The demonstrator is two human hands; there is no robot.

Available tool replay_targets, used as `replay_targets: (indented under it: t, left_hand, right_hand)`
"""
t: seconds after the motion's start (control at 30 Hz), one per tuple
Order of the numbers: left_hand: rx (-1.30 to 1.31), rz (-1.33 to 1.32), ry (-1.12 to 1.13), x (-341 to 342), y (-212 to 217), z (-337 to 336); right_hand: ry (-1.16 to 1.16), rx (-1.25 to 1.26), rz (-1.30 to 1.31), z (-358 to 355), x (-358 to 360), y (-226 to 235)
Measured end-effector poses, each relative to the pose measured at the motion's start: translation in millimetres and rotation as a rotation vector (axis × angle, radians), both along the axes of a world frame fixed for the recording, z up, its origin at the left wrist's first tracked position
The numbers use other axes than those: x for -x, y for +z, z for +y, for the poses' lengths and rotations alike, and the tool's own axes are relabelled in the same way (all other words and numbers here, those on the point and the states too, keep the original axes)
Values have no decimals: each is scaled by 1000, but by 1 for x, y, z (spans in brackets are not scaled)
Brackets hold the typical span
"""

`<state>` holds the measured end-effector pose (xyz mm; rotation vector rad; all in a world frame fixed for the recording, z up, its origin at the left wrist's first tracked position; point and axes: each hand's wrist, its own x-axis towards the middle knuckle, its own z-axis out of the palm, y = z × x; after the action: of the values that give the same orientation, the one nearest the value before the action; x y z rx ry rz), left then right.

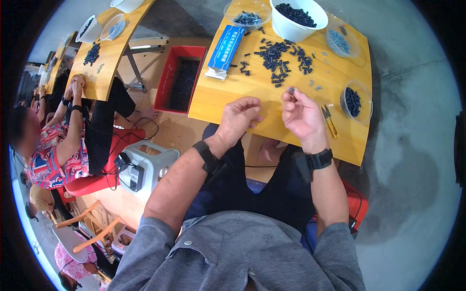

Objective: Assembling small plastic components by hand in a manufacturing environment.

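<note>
Yellow wooden tabletop point(233, 99) carrying several containers. White bowl point(297, 17) at the far edge — heaped with small black parts. Clear round dish point(246, 13) to its left holds a smaller dark pile; a second clear dish point(339, 41) to the right holds greyish pieces; a third dish point(357, 102) near the right edge holds black parts. Loose black parts point(276, 56) lie scattered between the bowl and the hands, beside a blue-and-white packet point(224, 51). Right hand point(303, 114) — raised just above the tabletop, its grip pinched shut on one small dark part point(291, 90) at the fingertips. Left hand point(239, 119) rests at the near edge with fingers curled inward; whether anything sits inside cannot be told. Yellow-handled snips point(330, 121) lie just right of the right hand. Red crate point(179, 77) stands on the floor, left of the tabletop.
</note>
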<state>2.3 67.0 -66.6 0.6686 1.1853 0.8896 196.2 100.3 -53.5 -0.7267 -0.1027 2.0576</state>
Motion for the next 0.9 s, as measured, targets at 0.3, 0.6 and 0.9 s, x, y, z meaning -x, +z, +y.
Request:
replay_targets:
  t: [0.3,0.6,0.9]
  left_hand:
    - [-294,-61,-6,-16,36,-6]
    - [-298,86,-154,-6,37,-4]
    - [-222,334,-232,-7,26,-5]
  right_hand:
    - [77,-95,-136,-27,28,19]
    - [115,-333,-744,-43,29,25]
    - [181,-368,-1032,-31,13,17]
